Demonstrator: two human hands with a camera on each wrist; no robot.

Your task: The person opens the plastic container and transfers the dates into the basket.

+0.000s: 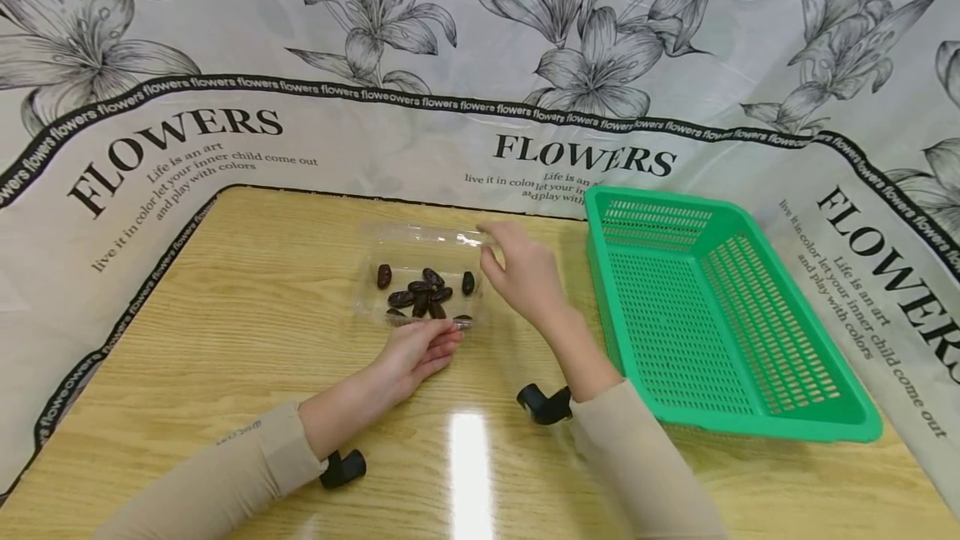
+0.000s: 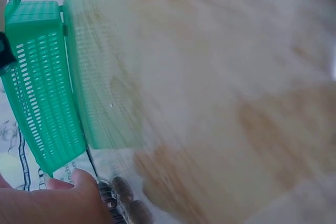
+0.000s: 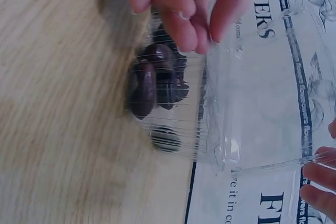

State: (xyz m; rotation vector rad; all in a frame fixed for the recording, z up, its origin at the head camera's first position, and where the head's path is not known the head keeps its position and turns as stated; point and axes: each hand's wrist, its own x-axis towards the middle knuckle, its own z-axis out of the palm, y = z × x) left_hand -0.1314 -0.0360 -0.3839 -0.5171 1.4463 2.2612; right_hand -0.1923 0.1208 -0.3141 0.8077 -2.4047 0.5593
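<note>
A clear plastic clamshell box of dark dates lies on the table, its transparent lid raised. At the near rim my left hand pinches the plastic between thumb and fingers. My right hand is at the lid's right end, thumb and index finger on its edge. Right fingers appear at that edge in the right wrist view, while the left hand enters from the top. In the left wrist view, the left hand sits beside several dates seen through plastic.
To the right stands a green perforated plastic basket, close to my right forearm. The wooden table is bordered by a white flower-printed sheet behind. Black mounts stick out near both cuffs. Light glares off the tabletop's front.
</note>
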